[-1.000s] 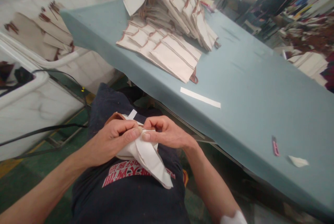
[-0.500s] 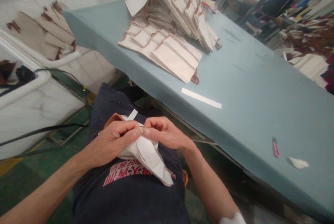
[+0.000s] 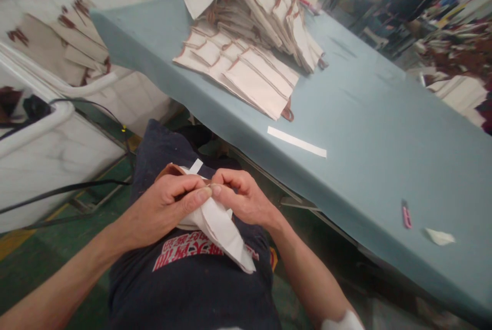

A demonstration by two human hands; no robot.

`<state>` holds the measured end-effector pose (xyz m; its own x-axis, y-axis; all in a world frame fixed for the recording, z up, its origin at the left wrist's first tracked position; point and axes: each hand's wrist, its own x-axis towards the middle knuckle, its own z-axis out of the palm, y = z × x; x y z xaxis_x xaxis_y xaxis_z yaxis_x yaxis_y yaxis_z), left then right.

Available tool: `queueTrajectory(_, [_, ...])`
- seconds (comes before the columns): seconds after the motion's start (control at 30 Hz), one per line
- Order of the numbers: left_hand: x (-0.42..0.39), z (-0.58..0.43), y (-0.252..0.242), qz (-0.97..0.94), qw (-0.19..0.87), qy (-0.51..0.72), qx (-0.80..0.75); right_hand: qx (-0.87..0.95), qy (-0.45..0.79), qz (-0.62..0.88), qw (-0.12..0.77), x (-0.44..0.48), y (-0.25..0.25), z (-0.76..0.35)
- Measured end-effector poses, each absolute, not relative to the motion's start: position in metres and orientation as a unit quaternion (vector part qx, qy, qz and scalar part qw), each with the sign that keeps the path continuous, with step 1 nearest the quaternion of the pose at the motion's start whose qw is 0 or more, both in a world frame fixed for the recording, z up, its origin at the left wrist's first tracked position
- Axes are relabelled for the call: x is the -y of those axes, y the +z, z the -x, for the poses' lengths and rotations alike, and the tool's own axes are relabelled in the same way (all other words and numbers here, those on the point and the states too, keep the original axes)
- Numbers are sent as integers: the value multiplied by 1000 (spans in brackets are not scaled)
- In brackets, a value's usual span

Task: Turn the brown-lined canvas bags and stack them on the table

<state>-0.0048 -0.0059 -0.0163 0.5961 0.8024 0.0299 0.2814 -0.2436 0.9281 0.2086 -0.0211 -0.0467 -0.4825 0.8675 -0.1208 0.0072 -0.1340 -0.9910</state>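
Over my lap, my left hand (image 3: 169, 204) and my right hand (image 3: 240, 197) are both closed, thumbs and fingertips pinched together on the top edge of a folded cream cloth piece (image 3: 225, 235). The cloth hangs down between the hands over my dark shirt. A brown trimmed corner and a short white strip stick out behind my left hand. A white paper strip (image 3: 296, 142) lies on the blue-grey table (image 3: 384, 130) just beyond my hands.
A fanned stack of cream cloth pieces with brown trim (image 3: 249, 48) sits at the table's far end. White bins (image 3: 49, 150) with more pieces stand at left. A small dark-red label (image 3: 406, 214) and a white scrap (image 3: 440, 237) lie near the table's right edge.
My hands have stayed pinched on the cloth, with only slight finger movement at its top edge. The view has shifted a little.
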Motion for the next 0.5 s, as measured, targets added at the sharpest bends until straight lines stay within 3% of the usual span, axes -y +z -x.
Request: queueTrajectory(0.5, [6,6,-26,-703,558,219,-384,585,614,410,336,24,-51,-210])
